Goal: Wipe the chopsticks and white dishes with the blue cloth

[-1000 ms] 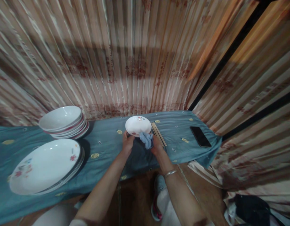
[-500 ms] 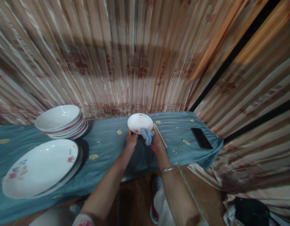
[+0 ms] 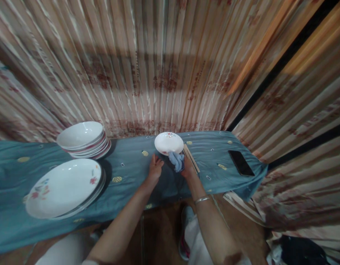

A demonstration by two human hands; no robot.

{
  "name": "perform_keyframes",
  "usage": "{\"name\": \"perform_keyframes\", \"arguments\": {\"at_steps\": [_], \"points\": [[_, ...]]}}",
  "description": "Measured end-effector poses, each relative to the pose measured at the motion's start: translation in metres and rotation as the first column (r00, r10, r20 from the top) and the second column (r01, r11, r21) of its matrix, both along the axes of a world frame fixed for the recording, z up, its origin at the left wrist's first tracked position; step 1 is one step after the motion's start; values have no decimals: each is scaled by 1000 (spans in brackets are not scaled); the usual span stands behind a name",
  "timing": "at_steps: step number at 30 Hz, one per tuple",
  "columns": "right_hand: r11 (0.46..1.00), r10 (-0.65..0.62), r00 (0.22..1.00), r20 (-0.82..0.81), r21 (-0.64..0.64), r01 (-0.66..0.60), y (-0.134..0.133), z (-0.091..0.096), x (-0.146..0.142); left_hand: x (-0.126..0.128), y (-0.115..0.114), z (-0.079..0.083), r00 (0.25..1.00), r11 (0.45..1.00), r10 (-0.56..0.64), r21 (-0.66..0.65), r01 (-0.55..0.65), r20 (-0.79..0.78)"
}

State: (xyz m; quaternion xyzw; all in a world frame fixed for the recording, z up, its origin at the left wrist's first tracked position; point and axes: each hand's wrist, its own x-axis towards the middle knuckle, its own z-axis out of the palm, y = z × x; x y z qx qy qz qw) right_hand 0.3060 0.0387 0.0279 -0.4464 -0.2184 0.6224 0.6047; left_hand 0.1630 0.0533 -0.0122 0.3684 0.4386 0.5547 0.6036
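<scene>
A small white floral plate is in front of me at the back of the cloth-covered table. My right hand grips a crumpled blue cloth, which touches the plate's near right rim. Whether the right fingers also hold the rim through the cloth is hidden. Just below the plate's left edge, my left hand is apart from it, empty, with the fingers loosely bent and separated. A pair of wooden chopsticks lies right beside the right hand.
To the left stand a stack of bowls and a stack of large oval plates. A black phone lies near the right end of the blue-green tablecloth. Pleated curtains hang close behind the table.
My left hand has let go of the plate's left rim and drawn slightly down from it. The right hand keeps the cloth at the rim. The view has shifted slightly left.
</scene>
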Motion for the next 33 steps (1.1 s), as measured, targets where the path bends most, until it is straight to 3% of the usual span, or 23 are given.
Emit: {"name": "perform_keyframes", "arguments": {"at_steps": [10,16,19,22,24,27,30,33], "points": [[976,198,980,3,-88,-197,-28,-3,-51,-66,-81,16,996,998,64,26,-63,-55],[929,339,937,-81,-130,-347,-48,8,-98,-123,-116,49,960,974,178,175,-141,-217],[893,431,899,-76,-112,-437,-56,13,-115,-158,-132,72,850,911,350,354,-210,-394],[873,486,874,-10,-38,-486,-61,15,-132,-196,-142,87,615,812,548,538,-228,-567],[862,505,862,40,12,-506,-64,16,-143,-221,-145,89,482,755,643,598,-269,-595],[827,552,830,86,70,-557,-71,20,-161,-256,-140,82,366,708,706,593,-384,-606],[787,590,794,147,112,-606,-78,27,-177,-282,-130,70,356,659,740,509,-554,-570],[752,614,762,207,140,-644,-81,33,-191,-294,-119,61,449,646,744,362,-672,-495]]}}
